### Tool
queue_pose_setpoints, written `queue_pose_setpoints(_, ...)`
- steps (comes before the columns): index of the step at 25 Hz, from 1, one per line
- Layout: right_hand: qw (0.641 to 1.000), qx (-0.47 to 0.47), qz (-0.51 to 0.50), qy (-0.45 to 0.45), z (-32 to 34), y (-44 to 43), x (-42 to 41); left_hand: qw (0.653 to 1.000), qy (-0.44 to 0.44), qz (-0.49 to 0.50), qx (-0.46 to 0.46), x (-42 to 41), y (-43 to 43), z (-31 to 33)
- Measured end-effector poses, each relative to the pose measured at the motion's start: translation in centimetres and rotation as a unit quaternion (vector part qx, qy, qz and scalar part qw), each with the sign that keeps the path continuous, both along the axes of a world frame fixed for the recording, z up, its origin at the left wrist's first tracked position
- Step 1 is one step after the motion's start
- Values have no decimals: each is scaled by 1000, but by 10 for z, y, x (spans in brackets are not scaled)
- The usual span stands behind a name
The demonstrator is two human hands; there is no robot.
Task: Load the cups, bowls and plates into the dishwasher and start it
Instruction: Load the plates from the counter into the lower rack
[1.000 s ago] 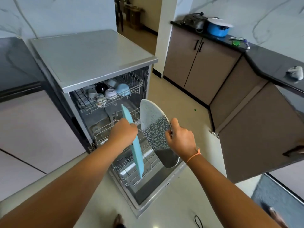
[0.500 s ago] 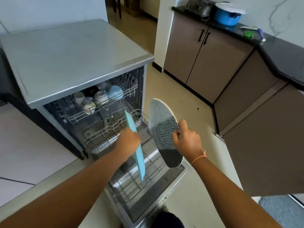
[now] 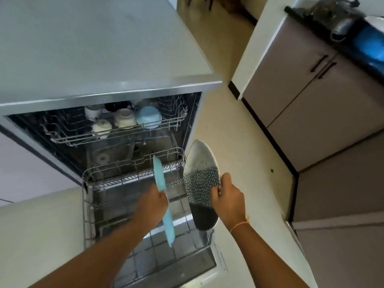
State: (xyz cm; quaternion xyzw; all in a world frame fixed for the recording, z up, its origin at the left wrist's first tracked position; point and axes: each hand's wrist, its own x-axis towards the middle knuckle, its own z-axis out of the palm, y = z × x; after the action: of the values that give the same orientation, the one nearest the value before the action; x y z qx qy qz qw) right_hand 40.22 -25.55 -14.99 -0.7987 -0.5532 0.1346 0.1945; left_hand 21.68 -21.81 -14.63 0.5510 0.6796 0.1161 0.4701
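The dishwasher (image 3: 99, 59) stands open on the left, its lower rack (image 3: 133, 177) pulled out in front. Cups and bowls (image 3: 124, 119) sit in the upper rack (image 3: 68, 138). Two plates (image 3: 200, 183) are held edge-up side by side above the lower rack. Cabinets (image 3: 301, 90) stand to the right.

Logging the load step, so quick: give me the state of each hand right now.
Left hand: closed on the light blue plate, held on edge.
Right hand: closed on the rim of the speckled plate, held on edge.

Both plates (image 3: 201, 183) and hands (image 3: 152, 204) lower, nearer the pulled-out bottom rack (image 3: 133, 177).
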Motion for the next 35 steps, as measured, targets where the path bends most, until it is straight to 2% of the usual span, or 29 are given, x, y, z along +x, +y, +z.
queue_pose_setpoints(8,999,-18,25,27,-124,72,50,997,33,29,56,61,56,-111)
queue_pose_setpoints(16,998,2,52,25,-183,119,37,995,42,9,93,48,84,-174)
queue_pose_setpoints(27,996,42,73,-14,-200,165,20,993,29,3,113,42,102,-185)
queue_pose_setpoints(35,997,46,55,-37,-187,178,33,993,20,0,114,41,109,-175)
